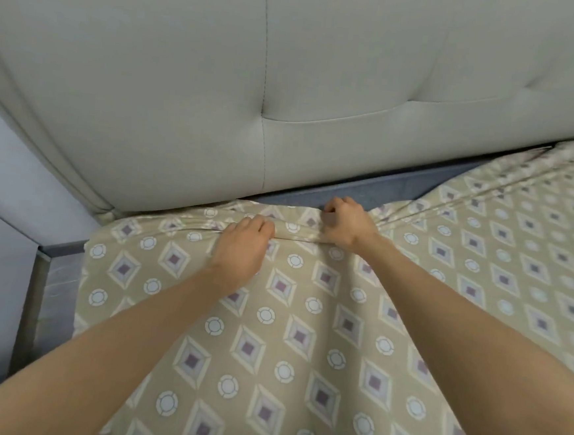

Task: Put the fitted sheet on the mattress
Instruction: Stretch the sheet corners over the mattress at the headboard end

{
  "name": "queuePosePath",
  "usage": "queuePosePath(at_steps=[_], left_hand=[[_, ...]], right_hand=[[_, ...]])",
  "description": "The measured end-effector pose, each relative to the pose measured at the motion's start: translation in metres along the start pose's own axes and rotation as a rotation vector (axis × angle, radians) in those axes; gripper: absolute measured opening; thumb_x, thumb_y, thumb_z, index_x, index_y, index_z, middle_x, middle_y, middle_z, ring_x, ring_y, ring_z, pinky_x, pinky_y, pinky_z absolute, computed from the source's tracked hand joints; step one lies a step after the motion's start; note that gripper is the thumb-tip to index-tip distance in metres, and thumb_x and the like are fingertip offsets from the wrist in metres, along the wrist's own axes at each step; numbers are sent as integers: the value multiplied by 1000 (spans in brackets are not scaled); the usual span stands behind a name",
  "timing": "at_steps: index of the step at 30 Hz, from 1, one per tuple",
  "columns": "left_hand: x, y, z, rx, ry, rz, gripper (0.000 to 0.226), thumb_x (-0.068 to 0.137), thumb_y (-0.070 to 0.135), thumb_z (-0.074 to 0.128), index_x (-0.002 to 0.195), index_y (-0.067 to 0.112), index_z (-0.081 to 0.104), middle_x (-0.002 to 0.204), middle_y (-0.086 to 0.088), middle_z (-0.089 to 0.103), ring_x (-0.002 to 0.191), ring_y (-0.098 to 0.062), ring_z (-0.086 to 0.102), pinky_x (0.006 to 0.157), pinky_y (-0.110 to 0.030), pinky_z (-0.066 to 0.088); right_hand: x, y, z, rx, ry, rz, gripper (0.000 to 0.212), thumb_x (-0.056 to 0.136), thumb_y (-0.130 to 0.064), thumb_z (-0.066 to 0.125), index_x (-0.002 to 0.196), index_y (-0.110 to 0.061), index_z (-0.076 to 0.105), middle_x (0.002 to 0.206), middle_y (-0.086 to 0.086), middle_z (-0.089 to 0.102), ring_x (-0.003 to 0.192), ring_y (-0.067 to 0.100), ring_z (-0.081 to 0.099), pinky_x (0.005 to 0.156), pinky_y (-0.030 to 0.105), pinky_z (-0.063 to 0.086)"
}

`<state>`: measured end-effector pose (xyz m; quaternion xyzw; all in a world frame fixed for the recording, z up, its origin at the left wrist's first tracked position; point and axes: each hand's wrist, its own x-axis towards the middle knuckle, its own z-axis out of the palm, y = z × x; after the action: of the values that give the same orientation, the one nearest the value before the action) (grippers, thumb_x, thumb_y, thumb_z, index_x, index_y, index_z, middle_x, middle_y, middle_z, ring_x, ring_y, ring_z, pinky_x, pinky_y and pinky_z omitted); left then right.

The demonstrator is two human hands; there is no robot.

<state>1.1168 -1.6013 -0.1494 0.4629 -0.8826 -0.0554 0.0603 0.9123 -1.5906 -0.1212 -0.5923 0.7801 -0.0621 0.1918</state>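
The fitted sheet, beige with a diamond and circle print, lay spread over most of the bed. Its head edge was bunched into a soft ridge just short of the padded headboard. Between that ridge and the headboard a strip of blue-grey mattress was bare, so I judged this end was not yet pulled over.

Both hands were on the ridge, close together. The left hand had its fingers curled down over the rolled fabric, fingertips buried in the fold. The right hand was balled tight around the hem nearest the gap.

The cloth looked light and limp, creasing wherever it was tugged; long wrinkles ran away to the right. It would give no support of its own, and I guessed an elastic hem would pull back against them. The hem itself seemed the place to grip, in a full fistful, because a pinch on thin cotton could easily slip.
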Motion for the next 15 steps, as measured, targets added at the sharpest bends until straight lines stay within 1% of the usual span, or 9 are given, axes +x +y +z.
queuePosePath(at_steps=[2, 3, 4, 6, 7, 9, 11, 12, 15], left_hand=[[-3, 1, 3, 0, -18, 3, 27, 94, 7, 45, 116, 21, 52, 118, 1, 51, 110, -20, 48, 87, -30, 40], [-5, 2, 4, -8, -29, -4, 28, 94, 7, 44, 117, 21, 53, 118, 1, 51, 111, -19, 48, 87, -30, 41], [-5, 3, 3, -14, -39, -8, 28, 94, 7, 43, 117, 21, 53, 118, 1, 51, 111, -19, 48, 87, -31, 41], [-3, 2, 0, -25, -70, -11, 29, 95, 7, 42, 118, 20, 53, 119, 1, 51, 112, -20, 48, 87, -32, 42], [-1, 2, -2, -38, -82, -4, 29, 95, 7, 42, 119, 20, 54, 119, 0, 51, 113, -20, 48, 87, -32, 41], [1, 2, -5, -68, -100, 34, 32, 96, 9, 42, 124, 19, 53, 122, 0, 50, 117, -20, 47, 91, -32, 41], [3, 4, -8, -95, -119, 86, 36, 97, 12, 41, 131, 19, 50, 128, 0, 47, 122, -20, 43, 97, -33, 40], [4, 5, -9, -105, -126, 109, 38, 97, 14, 42, 135, 19, 48, 131, 0, 45, 124, -20, 41, 100, -34, 40], [6, 5, -7, -91, -122, 175, 47, 96, 14, 44, 142, 22, 41, 147, -1, 34, 136, -21, 32, 109, -38, 34]], right_hand=[[3, 0, -5, -82, -169, 37, 55, 84, -26, 60, 136, -15, 45, 133, 11, 44, 122, 30, 49, 99, 37, 44], [4, -2, -6, -127, -204, 46, 54, 85, -29, 59, 136, -15, 45, 133, 11, 45, 122, 30, 49, 98, 37, 44], [5, -4, -6, -168, -195, 46, 50, 86, -34, 59, 131, -14, 50, 129, 12, 48, 119, 31, 51, 94, 36, 46], [7, -9, -6, -215, -53, 38, 40, 87, -43, 61, 111, -10, 62, 118, 11, 55, 107, 32, 57, 80, 34, 46], [6, -10, -6, -219, 55, 31, 35, 88, -40, 62, 100, -7, 65, 114, 11, 53, 101, 33, 57, 73, 33, 44], [2, -13, -3, -232, 260, -1, 20, 91, -21, 60, 88, -2, 66, 110, 13, 46, 85, 32, 55, 63, 33, 39], [-2, -13, -1, -275, 352, -27, 13, 90, -9, 55, 86, -3, 66, 104, 12, 50, 73, 32, 55, 58, 32, 36], [-4, -12, 0, -276, 382, -29, 14, 89, -8, 53, 87, -6, 66, 101, 11, 56, 73, 34, 57, 57, 32, 36], [-2, -21, -8, -130, 511, -19, 21, 95, -19, 41, 92, -10, 60, 90, 15, 67, 80, 39, 60, 60, 36, 36]])
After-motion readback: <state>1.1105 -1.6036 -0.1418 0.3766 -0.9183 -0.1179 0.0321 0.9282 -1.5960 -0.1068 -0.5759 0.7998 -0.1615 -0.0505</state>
